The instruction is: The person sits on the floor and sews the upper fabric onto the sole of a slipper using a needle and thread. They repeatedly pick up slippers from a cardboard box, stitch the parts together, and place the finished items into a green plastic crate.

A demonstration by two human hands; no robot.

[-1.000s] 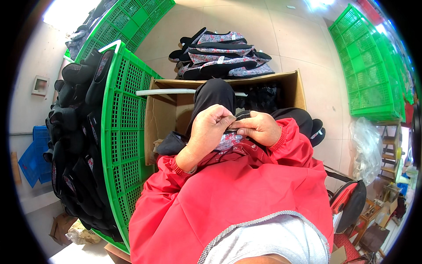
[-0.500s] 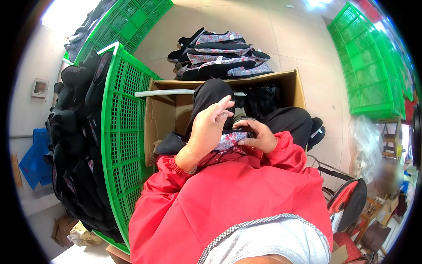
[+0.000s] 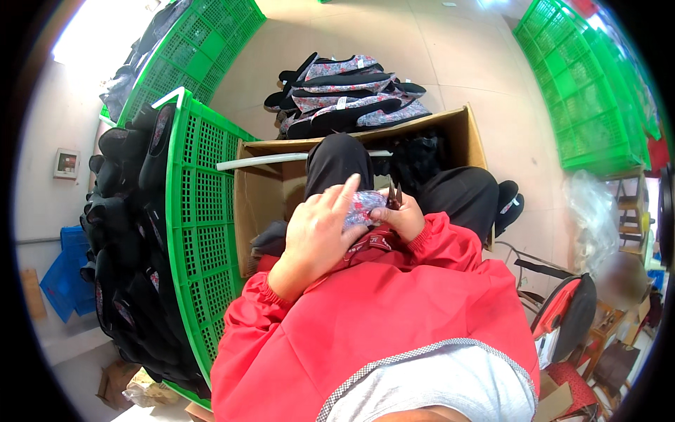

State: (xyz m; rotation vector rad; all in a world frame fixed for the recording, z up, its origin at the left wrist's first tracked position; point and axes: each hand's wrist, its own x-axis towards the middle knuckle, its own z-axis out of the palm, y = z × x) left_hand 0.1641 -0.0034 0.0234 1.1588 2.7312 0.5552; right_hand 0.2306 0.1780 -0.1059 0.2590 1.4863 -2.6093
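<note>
A slipper of grey-blue floral cloth with red flowers lies across my lap between my two hands. My left hand grips its left end, the thumb below and one finger stretched up along it. My right hand pinches the other end with its thumb. In that same hand is a pair of small dark snips, points upward, blades slightly apart. Most of the slipper is hidden by my fingers.
An open cardboard box stands before my knees, with a pale strip across it and black items inside. Beyond lies a pile of floral slippers. A green crate borders black slippers at left; another green crate stands far right.
My left hand has come down from above the slipper and closed on it. The slipper has turned up into plainer view, and the snips' points now show above my right hand.
</note>
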